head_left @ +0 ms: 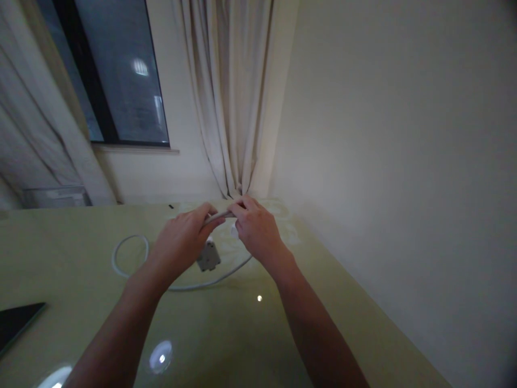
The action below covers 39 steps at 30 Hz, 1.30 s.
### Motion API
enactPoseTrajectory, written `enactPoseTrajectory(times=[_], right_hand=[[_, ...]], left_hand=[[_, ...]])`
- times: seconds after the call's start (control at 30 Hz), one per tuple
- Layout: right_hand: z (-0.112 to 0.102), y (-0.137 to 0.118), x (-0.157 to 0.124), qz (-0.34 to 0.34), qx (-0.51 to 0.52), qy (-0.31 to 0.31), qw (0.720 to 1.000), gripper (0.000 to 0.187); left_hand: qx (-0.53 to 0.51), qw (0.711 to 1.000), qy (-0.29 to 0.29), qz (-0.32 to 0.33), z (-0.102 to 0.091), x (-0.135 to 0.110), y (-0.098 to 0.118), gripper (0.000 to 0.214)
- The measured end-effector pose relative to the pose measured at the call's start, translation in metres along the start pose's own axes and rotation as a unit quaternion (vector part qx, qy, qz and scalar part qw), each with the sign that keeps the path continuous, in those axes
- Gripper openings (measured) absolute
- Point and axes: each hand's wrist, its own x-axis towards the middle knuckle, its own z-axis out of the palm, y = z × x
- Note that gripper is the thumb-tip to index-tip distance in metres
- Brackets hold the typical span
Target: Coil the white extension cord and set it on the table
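Both my hands meet over the far middle of a glossy yellow-green table (60,258). My left hand (181,240) and my right hand (256,229) each pinch a stretch of white cable (218,216) held between them just above the table. The rest of the white cable runs down to the tabletop and curls in a loop (121,258) to the left and a curve under my hands. A small grey plug or adapter (208,257) lies on the table below my left hand, partly hidden by it.
A dark flat device (18,322) lies at the table's left edge. A plain wall (404,161) runs along the table's right side. Pale curtains (230,108) hang in the corner behind, beside a dark window (117,70).
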Motion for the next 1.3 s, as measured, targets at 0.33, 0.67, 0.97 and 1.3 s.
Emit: enactPoseTrajectory(times=[0.33,0.67,0.97,1.3], right_hand=[[0.005,0.022,0.003,-0.146,0.115,-0.041,0.982,0.023],[0.002,0.004,-0.008,-0.295,0.085,0.156,0.939,0.035],[0.027,0.004,-0.010,-0.342,0.039,0.271,0.899,0.043],[0.048,0.005,-0.017,-0.380,-0.019,0.256,0.888,0.040]], left_hand=[[-0.105,0.988,0.097,0.055,0.001,0.004,-0.006,0.041],[-0.442,0.881,0.159,-0.062,-0.016,0.004,-0.015,0.022],[-0.599,0.789,0.112,-0.081,-0.013,0.003,-0.019,0.043],[-0.455,0.890,0.033,-0.013,0.017,0.011,-0.035,0.046]])
